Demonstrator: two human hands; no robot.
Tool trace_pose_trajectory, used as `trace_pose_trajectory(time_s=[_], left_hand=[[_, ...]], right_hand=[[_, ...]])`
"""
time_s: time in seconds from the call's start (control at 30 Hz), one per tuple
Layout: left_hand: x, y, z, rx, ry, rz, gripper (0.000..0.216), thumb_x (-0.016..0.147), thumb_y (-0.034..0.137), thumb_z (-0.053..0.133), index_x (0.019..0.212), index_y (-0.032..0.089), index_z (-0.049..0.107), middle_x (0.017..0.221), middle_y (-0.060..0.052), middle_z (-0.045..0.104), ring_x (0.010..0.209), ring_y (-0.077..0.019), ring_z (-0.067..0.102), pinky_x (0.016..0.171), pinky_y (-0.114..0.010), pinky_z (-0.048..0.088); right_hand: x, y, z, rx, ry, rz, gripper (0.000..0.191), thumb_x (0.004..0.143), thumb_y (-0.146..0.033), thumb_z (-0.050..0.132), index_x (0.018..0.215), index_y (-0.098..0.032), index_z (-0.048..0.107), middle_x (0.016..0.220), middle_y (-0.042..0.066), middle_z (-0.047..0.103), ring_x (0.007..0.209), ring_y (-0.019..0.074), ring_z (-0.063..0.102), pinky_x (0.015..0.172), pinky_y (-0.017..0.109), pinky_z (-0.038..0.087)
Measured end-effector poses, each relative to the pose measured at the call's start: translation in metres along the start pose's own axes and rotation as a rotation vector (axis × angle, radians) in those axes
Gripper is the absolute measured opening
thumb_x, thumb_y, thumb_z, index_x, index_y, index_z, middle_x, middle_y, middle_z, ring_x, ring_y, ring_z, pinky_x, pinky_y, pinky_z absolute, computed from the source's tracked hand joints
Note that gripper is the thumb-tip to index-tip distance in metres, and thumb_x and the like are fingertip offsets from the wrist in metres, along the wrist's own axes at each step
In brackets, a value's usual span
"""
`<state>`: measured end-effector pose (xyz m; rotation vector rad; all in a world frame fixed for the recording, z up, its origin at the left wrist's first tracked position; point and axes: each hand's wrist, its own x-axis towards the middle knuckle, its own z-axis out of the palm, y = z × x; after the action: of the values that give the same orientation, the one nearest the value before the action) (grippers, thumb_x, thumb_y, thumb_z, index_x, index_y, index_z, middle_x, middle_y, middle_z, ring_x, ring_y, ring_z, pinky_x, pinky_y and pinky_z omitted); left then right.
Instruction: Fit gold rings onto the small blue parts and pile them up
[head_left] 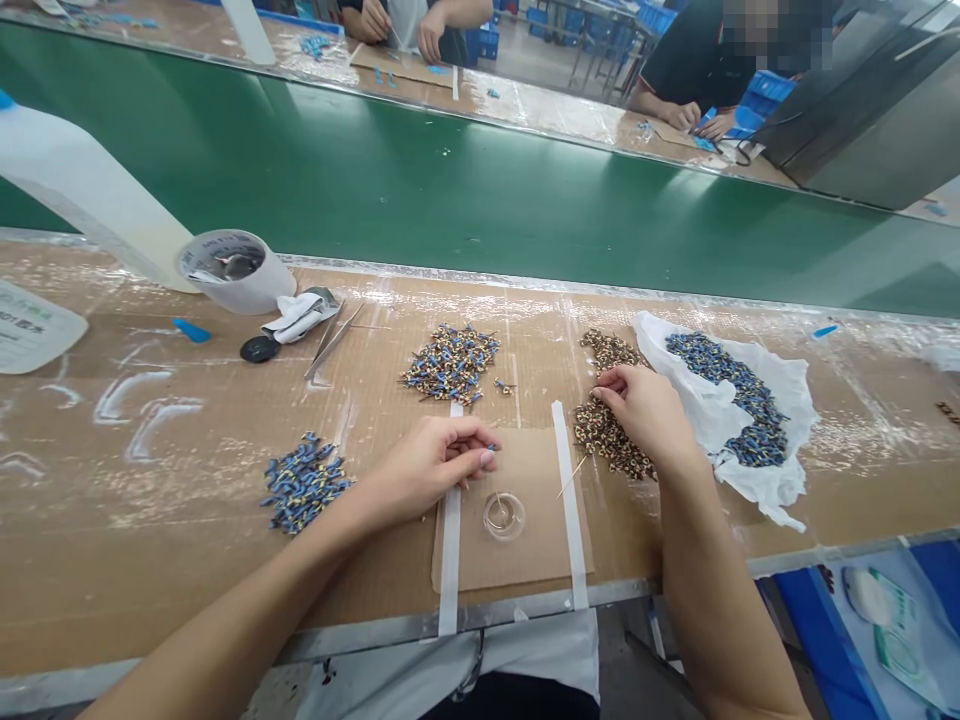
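My left hand [431, 462] is above the cardboard pad [517, 570], thumb and fingers pinched on a small blue part [491, 448]. Over the pile of small brown and gold ring-like parts [611, 440] is my right hand [649, 410], its thumb and forefinger closed together; whatever is between those fingertips is too small to make out. A small clear round dish [504, 517] with a thin stick in it rests on the pad between two white tape strips. Beside the right strip lies a thin wooden stick [571, 477]. Behind the pad sits a heap of blue-and-gold pieces [454, 362].
Blue parts [304, 485] are heaped left, more [739, 395] on white wrapping right. Tweezers [334, 340], a crumpled tube [304, 315], a black cap [259, 348], a tape roll [240, 275] and a white bottle [90, 190] stand left. Co-workers' hands [405, 30] are across the green belt [450, 190].
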<state>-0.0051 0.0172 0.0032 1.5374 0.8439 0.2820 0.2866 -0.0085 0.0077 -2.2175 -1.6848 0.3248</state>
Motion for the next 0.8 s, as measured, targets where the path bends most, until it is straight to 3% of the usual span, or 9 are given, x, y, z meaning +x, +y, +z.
trace_pose_trajectory(time_s=[0.17,0.3,0.43,0.53,0.7,0.8], left_hand=[[-0.001,0.001,0.0,0.043,0.004,0.006,0.02,0.09,0.032,0.055,0.097,0.015,0.064,0.087,-0.006,0.071,0.072,-0.0143,0.063,0.065,-0.026,0.051],[-0.001,0.0,0.0,0.057,0.012,0.007,0.021,0.089,0.032,0.055,0.098,0.015,0.064,0.084,-0.005,0.069,0.071,-0.0145,0.062,0.063,-0.025,0.05],[-0.002,-0.001,0.0,0.063,0.019,0.014,0.022,0.089,0.032,0.054,0.099,0.016,0.064,0.084,-0.006,0.07,0.071,-0.0145,0.062,0.064,-0.026,0.05],[-0.002,-0.002,0.0,0.062,0.014,0.02,0.02,0.09,0.032,0.054,0.098,0.016,0.064,0.087,-0.006,0.071,0.072,-0.0146,0.063,0.065,-0.026,0.05],[-0.002,-0.005,0.001,0.056,0.013,0.013,0.021,0.09,0.033,0.054,0.099,0.016,0.064,0.086,-0.006,0.071,0.072,-0.0145,0.063,0.066,-0.027,0.05],[-0.001,-0.005,0.001,0.033,0.013,0.005,0.022,0.09,0.034,0.054,0.099,0.016,0.064,0.086,-0.006,0.07,0.07,-0.0142,0.063,0.065,-0.027,0.051]], right_hand=[[0.003,-0.006,0.009,-0.015,0.041,-0.134,0.014,0.084,-0.019,0.055,0.078,-0.018,0.068,0.083,0.008,0.065,0.075,0.022,0.06,0.07,0.036,0.042],[0.004,-0.015,0.011,0.162,-0.021,-0.277,0.015,0.085,-0.014,0.052,0.086,-0.019,0.067,0.086,0.006,0.068,0.079,0.0202,0.062,0.074,0.034,0.045],[0.003,-0.015,0.003,0.304,0.003,-0.267,0.02,0.09,-0.016,0.049,0.098,-0.02,0.066,0.095,0.005,0.071,0.082,0.0184,0.064,0.076,0.033,0.047],[0.003,-0.011,-0.002,0.243,0.061,-0.23,0.017,0.09,-0.02,0.051,0.096,-0.02,0.067,0.092,0.006,0.07,0.079,0.019,0.063,0.074,0.034,0.047],[0.002,-0.013,0.003,0.162,-0.085,-0.282,0.018,0.088,-0.023,0.057,0.099,-0.021,0.07,0.089,0.007,0.065,0.079,0.0203,0.062,0.075,0.035,0.046],[0.001,-0.018,0.009,0.094,-0.07,-0.309,0.017,0.088,-0.023,0.058,0.097,-0.022,0.072,0.087,0.007,0.063,0.084,0.0226,0.06,0.077,0.036,0.045]])
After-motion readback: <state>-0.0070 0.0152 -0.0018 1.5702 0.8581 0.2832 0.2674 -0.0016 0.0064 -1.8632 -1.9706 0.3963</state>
